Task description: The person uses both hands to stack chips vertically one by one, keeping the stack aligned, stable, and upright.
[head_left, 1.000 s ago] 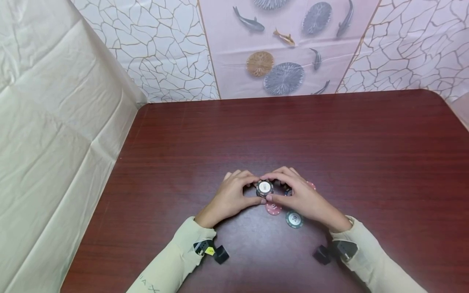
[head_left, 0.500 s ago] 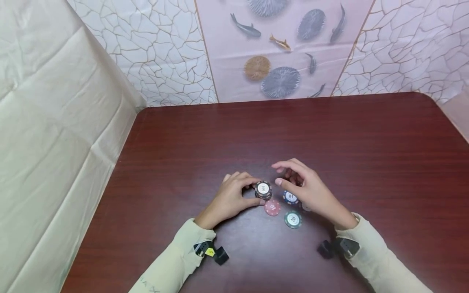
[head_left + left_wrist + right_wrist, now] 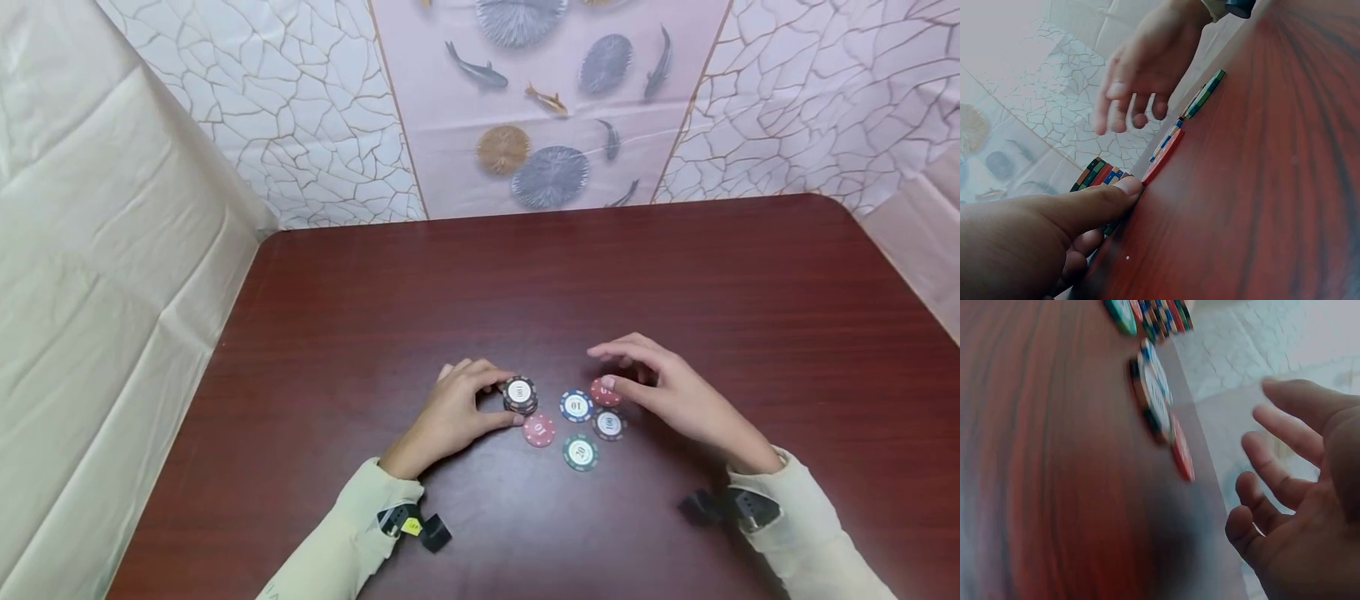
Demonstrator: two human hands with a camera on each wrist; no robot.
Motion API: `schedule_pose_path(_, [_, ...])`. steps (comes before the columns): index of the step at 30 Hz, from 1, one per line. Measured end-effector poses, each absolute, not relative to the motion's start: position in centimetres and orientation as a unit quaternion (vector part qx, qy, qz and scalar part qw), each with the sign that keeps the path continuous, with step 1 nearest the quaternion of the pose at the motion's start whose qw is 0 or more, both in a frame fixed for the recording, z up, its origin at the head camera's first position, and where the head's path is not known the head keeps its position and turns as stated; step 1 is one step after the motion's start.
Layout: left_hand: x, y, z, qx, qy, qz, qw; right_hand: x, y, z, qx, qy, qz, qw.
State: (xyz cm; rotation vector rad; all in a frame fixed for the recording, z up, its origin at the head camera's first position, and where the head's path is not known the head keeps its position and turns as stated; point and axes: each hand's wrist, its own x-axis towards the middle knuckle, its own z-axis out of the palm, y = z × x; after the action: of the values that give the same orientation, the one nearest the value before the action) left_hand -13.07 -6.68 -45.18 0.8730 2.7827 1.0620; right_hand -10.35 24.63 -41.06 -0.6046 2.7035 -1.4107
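One chip stack (image 3: 521, 395) stands on the bench (image 3: 420, 300), pinched by the left hand (image 3: 453, 408); right of it, the wide, unladen right hand (image 3: 671, 396) hovers near a red chip (image 3: 602, 397). Uneven left-hand pressure could topple the stack.

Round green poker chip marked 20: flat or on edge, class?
Flat: the chip shows its whole numbered face upward on the dark-red wood-grained table.
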Motion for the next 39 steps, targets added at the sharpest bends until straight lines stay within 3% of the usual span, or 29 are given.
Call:
schedule_pose_path(14, [-13.0, -6.6, -45.2, 0.284, 0.898, 0.336, 0.014, -10.3, 26.8, -42.6, -0.247, 0.917, -0.311, 0.026])
schedule_pose_path(39, [-13.1, -6.7, -45.3, 0.280, 0.898, 0.338, 0.018, -10.5, 26.7, -43.9, -0.274, 0.902, -0.331, -0.029])
